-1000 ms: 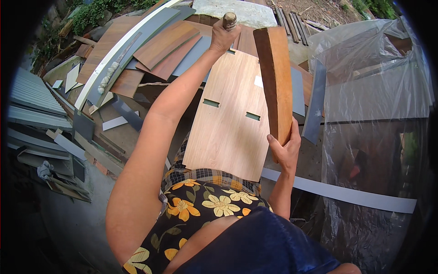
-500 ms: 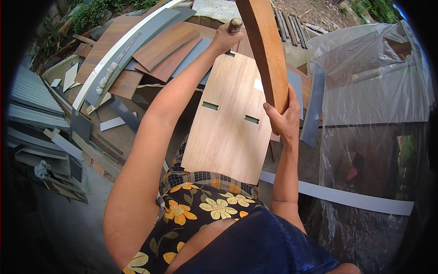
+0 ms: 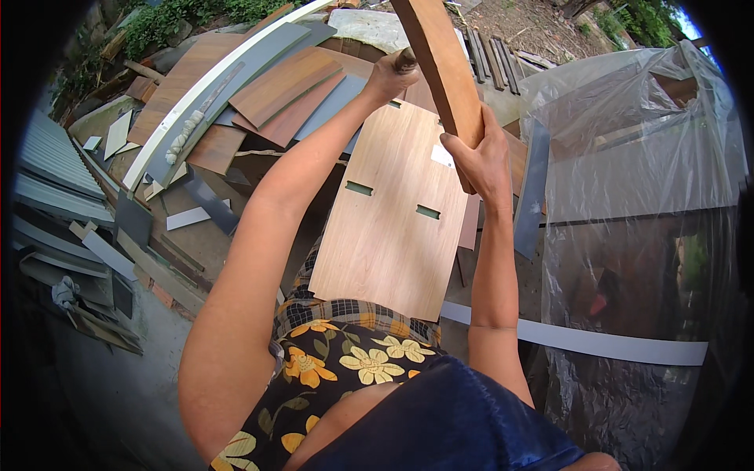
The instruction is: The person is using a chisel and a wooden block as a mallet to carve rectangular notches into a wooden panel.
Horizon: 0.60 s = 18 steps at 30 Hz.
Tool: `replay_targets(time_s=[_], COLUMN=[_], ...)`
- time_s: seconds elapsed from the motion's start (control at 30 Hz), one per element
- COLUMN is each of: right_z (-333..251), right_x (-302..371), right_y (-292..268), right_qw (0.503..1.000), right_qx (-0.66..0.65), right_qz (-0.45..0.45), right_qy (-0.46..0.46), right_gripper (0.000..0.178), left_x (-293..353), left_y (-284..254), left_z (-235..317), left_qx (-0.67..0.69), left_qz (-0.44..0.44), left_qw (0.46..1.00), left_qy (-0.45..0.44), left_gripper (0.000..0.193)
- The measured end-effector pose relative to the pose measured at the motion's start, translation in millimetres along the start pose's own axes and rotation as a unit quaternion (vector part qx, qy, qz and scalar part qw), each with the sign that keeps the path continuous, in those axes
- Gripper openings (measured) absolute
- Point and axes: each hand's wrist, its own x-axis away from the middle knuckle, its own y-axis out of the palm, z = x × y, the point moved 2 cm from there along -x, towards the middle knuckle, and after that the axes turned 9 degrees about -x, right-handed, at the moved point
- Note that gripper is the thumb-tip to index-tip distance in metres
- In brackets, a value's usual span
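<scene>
My left hand (image 3: 388, 78) is closed around a short dark wooden handle (image 3: 405, 60) at the far end of a pale wood-grain panel (image 3: 377, 251). Whatever tool lies below that handle is hidden by the fist. A thick brown wooden bar (image 3: 441, 67) is gripped near its lower end by my right hand (image 3: 481, 161), thumb across the front. The bar is held above the panel's right side, its upper end leaving the picture. On the panel, which reaches to my lap, are dark green rectangular slots (image 3: 360, 188) and a small white label (image 3: 442, 155).
Brown and grey boards (image 3: 284, 85) lie piled at the far left, beside a long white strip (image 3: 196, 98). Clear plastic sheeting (image 3: 628, 165) covers things on the right. A white strip (image 3: 581, 340) stretches out near my right forearm. Corrugated sheets (image 3: 59, 169) stand at left.
My right hand has risen and shifted slightly left, carrying the wooden bar up with it. My left hand keeps its grip on the handle, nearly in place.
</scene>
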Motion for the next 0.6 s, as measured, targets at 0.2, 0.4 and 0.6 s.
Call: replay_targets(time_s=[0.2, 0.4, 0.6], right_z=[10.6, 7.2, 20.6], right_x=[4.4, 7.7, 6.6], right_y=[13.7, -0.3, 6.6], right_qw=[0.997, 0.998, 0.998], right_qx=[0.036, 0.034, 0.044], right_qz=[-0.034, -0.025, -0.022], right_qy=[0.056, 0.050, 0.048], right_gripper=[0.071, 0.071, 0.070], left_x=[2.6, -3.1, 3.0], left_y=[2.6, 6.7, 14.0], left_z=[0.8, -1.9, 0.3], left_qx=[0.005, 0.020, -0.016], left_qz=[-0.008, 0.018, -0.005], left_qw=[0.999, 1.000, 0.999], left_qy=[-0.039, 0.007, -0.028], left_gripper=[0.017, 0.016, 0.017])
